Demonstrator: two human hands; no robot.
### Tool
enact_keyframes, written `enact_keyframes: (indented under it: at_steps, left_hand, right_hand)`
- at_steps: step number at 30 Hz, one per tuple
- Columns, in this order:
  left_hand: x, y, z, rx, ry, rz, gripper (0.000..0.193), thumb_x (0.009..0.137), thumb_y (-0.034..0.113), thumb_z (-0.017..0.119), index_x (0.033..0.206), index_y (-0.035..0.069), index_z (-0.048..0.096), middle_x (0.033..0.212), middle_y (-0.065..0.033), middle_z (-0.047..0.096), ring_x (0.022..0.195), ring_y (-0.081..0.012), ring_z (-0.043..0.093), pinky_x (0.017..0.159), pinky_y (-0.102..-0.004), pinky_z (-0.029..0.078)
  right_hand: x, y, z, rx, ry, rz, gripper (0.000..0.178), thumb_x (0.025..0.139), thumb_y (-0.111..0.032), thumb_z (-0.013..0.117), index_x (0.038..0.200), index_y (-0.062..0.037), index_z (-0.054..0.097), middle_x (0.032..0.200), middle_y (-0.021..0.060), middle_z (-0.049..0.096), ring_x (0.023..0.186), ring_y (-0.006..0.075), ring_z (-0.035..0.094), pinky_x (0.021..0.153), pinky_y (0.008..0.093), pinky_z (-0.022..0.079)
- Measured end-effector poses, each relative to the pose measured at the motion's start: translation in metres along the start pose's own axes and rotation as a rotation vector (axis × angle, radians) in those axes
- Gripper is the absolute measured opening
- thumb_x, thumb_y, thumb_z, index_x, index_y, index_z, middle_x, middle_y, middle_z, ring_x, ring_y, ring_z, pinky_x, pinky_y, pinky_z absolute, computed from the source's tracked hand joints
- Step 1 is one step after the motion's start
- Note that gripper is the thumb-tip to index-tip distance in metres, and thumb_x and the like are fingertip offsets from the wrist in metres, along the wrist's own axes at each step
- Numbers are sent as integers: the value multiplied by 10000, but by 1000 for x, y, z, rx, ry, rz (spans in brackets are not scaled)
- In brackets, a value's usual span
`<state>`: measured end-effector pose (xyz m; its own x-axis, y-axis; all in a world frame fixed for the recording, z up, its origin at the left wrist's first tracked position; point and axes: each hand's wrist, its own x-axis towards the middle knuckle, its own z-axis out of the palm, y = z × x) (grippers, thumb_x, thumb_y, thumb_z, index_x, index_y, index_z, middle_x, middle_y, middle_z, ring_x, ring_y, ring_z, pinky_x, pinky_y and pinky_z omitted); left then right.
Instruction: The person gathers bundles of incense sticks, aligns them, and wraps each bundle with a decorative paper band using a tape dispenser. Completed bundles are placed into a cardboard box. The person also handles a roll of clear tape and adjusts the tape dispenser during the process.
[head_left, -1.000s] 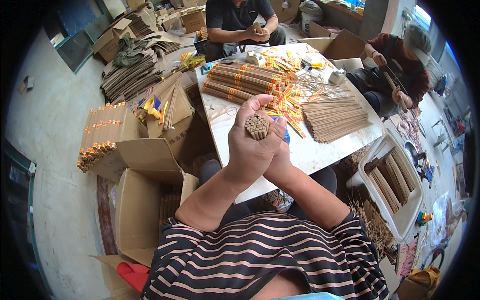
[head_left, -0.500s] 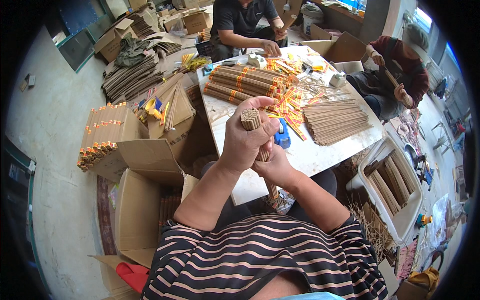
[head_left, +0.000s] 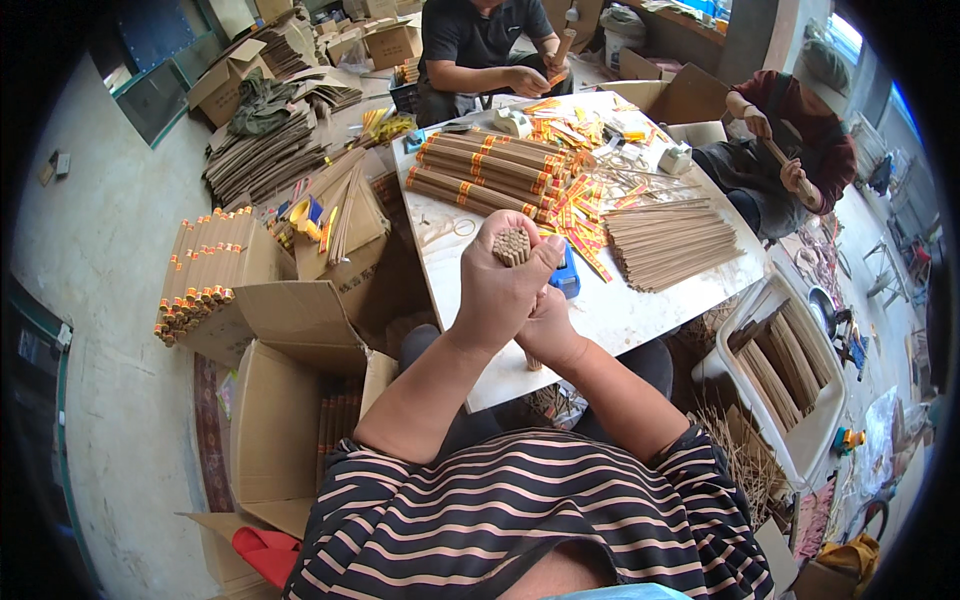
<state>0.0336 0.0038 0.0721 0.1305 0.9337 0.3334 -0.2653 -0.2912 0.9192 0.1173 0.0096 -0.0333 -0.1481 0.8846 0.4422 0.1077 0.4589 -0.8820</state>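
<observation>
A seated worker grips a bundle of thin brown sticks (head_left: 512,245) upright over the white worktop (head_left: 610,310), ends facing up so they can be squared. The left hand (head_left: 505,290) wraps the top, fingers (head_left: 500,222) curled tight around the sticks; the right hand (head_left: 550,330) clasps the bundle below. Loose sticks (head_left: 670,245) and banded bundles (head_left: 485,170) lie close by, within reach. Two other people work at the far side.
</observation>
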Motion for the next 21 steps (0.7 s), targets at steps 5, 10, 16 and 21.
enact_keyframes:
  at_steps: [5,10,16,21]
  left_hand:
    - [-8,2,-6,39,-105,158,232,786,152,692,738,69,481,602,47,461,506,3,406,425,-165,330]
    - [-2,9,-2,83,-110,69,232,780,155,699,737,69,487,603,48,461,522,6,399,439,-166,334]
    - [7,-10,-10,-35,-113,29,245,772,120,697,703,77,465,570,22,477,480,-36,456,430,-179,362]
    - [1,-19,-10,-42,-97,-5,240,766,139,706,695,74,486,568,22,480,483,-44,468,438,-188,392]
  right_hand:
    - [0,-18,-3,82,-46,-84,204,725,-92,662,896,-47,560,761,103,602,712,187,590,669,295,470]
    - [2,-9,-5,139,-70,73,187,729,-86,659,893,-41,582,779,95,620,723,152,587,678,285,471]
    - [5,-7,-4,169,-70,80,214,747,-103,665,921,-18,575,794,82,617,740,116,570,684,273,466]
    - [6,2,-4,124,-17,25,226,743,-126,671,919,-20,578,767,82,616,745,138,590,674,263,467]
